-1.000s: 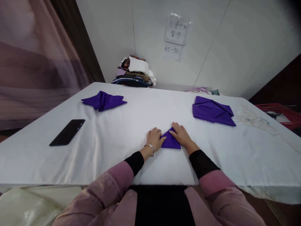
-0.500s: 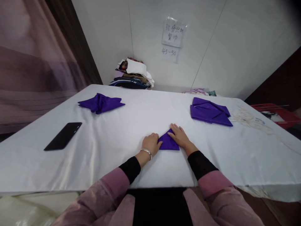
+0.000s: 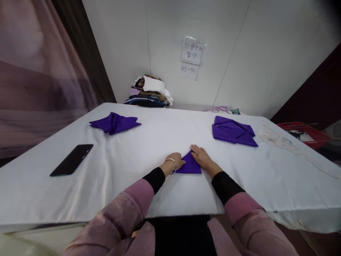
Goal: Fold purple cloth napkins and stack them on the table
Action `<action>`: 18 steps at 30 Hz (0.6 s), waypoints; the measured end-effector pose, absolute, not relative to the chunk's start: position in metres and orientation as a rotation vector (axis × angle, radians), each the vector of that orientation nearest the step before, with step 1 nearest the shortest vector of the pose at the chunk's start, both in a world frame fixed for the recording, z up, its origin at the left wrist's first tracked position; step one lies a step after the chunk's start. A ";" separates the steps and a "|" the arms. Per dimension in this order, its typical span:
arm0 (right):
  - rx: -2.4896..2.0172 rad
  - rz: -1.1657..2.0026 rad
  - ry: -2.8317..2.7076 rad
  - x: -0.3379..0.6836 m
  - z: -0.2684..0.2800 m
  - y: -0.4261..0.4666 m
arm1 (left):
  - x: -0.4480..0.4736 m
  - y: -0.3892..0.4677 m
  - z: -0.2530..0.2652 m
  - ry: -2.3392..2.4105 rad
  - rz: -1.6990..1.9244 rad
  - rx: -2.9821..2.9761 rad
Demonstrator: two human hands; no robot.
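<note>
A purple cloth napkin, folded into a triangle, lies on the white-covered table between my hands. My left hand is at its left side, fingers bent and closed at the upper left edge; part of the cloth is hidden beneath this hand and wrist. On the right side, my right hand rests with its fingers stretched out flat along the edge near the triangle's top point. A silver bangle circles my left wrist.
Another purple napkin, gathered in the middle, lies at the far left. A folded purple napkin lies far right. A black phone is at left. Behind the table stand stacked clothes; a red basket sits beyond its right edge.
My left hand has shifted from beside the triangle's left corner up along its left edge, its fingers more bent. More of the napkin's lower left shows. The camera view has tilted upward slightly.
</note>
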State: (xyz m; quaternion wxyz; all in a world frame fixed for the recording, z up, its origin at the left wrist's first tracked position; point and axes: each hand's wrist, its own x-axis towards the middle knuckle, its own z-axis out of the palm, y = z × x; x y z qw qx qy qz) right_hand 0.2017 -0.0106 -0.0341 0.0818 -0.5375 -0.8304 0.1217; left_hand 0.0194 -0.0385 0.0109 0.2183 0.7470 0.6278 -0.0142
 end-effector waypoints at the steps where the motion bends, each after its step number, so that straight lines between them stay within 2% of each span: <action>1: -1.582 0.360 -2.506 0.204 -0.033 -0.009 | 0.019 -0.037 0.012 1.730 -0.044 2.075; 10: -1.053 0.440 -2.724 0.212 -0.012 0.011 | 0.003 -0.049 0.019 1.660 -0.004 2.307; 15: -1.083 0.443 -2.725 0.199 0.012 0.012 | -0.017 -0.051 0.047 1.603 -0.017 2.493; 18: -1.067 0.270 -2.645 0.193 0.035 0.007 | -0.034 -0.044 0.069 1.606 0.050 2.653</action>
